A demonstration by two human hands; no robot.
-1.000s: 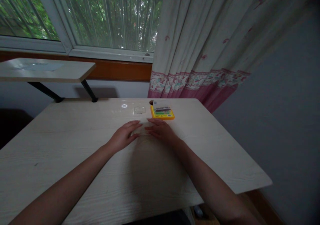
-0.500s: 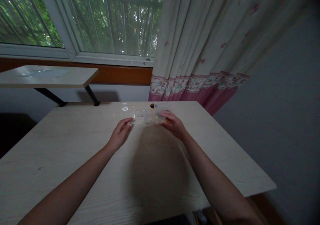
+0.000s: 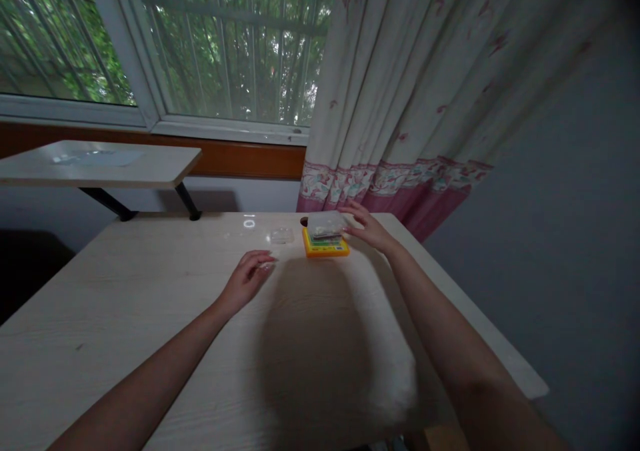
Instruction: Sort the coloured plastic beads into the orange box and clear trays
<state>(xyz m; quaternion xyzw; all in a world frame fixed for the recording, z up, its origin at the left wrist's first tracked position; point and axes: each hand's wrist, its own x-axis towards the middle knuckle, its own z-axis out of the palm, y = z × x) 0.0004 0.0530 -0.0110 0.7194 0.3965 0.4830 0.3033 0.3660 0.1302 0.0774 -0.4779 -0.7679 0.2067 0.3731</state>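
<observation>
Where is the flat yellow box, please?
The flat yellow box lies, in the head view, near the far edge of the pale wooden table, under a clear plastic case, left of the right hand.

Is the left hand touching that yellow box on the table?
Apart. The head view shows bare table between the left hand and the yellow box.
</observation>
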